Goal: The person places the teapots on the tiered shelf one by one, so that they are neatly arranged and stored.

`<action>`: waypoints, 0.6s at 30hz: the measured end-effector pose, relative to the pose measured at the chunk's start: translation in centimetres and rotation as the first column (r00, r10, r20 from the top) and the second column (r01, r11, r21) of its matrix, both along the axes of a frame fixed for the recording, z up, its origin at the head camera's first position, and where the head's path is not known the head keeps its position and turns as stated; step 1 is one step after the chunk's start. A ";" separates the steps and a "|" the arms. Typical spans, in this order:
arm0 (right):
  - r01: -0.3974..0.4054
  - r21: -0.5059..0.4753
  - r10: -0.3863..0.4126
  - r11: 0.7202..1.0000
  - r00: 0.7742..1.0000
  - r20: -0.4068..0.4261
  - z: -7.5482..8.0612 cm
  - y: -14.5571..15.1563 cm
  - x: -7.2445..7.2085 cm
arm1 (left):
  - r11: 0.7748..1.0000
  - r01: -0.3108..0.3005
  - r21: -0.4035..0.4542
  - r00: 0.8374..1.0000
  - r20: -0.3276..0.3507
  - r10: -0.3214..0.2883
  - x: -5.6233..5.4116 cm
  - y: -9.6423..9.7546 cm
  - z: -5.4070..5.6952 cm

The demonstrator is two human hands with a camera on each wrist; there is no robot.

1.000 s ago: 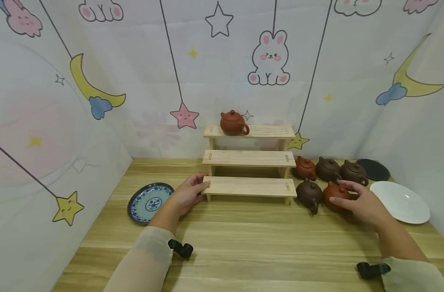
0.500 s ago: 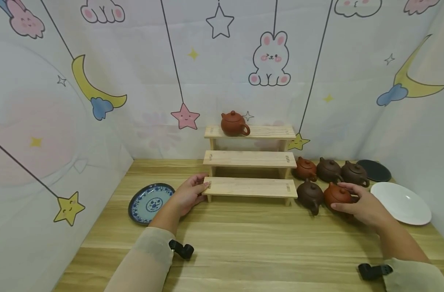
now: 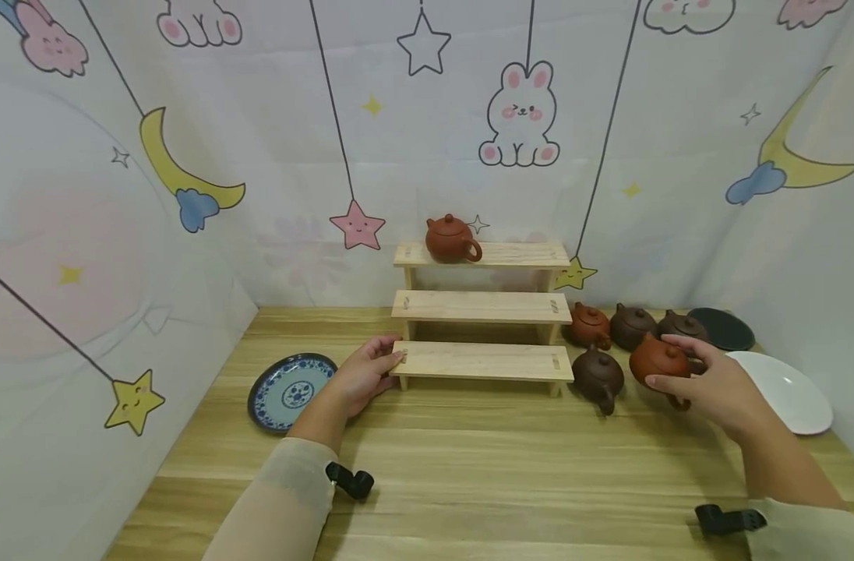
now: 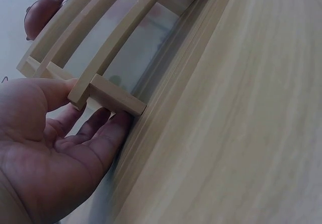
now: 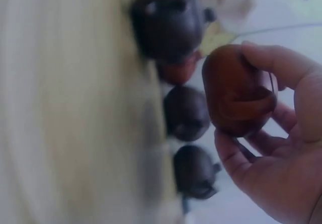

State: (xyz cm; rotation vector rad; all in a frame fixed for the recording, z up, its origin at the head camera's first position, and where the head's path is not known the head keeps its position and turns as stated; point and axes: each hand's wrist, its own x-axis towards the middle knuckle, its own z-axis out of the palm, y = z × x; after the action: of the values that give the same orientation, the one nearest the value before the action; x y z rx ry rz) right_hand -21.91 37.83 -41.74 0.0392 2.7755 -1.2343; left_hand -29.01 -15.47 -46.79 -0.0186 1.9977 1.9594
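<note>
Teapot [image 3: 653, 361] newly lifted, right of the rack [image 3: 481, 360]
Right hand [image 3: 720, 389] pinches it, free to move (left hand [image 3: 360, 375] grips the rack's left end).

White plate [image 3: 795, 397] partly hidden behind one of the hands [image 3: 721, 386]

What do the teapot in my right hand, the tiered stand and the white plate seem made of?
Held teapot: probably unglazed clay, with an even reddish-brown, low-sheen surface. Tiered stand: pale wood, apparently unpainted, since grain shows on its surface. White plate: perhaps glazed ceramic, given its smooth, faintly shiny face, though plastic is possible.
</note>
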 end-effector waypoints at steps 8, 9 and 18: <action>0.002 -0.003 -0.003 1.000 0.997 -0.071 3.4 -3.6 -0.3 | 1.000 0.004 -0.009 1.000 0.001 -0.004 0.0 -0.1 0.1; -0.005 -0.002 0.005 1.000 0.997 -0.079 3.8 -4.2 -0.5 | 1.000 0.001 -0.008 1.000 0.002 -0.001 0.0 -0.1 0.1; -0.062 -0.004 0.060 0.998 0.988 -0.143 7.3 -8.8 -3.0 | 1.000 -0.002 -0.002 1.000 0.004 0.002 0.0 0.0 0.0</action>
State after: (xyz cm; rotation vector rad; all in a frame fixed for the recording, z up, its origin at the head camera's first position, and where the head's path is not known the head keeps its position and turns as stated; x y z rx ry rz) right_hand -24.87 29.05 -34.47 -0.1396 2.8676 -1.2820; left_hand -28.96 -15.43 -46.84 -0.0252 1.9977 1.9574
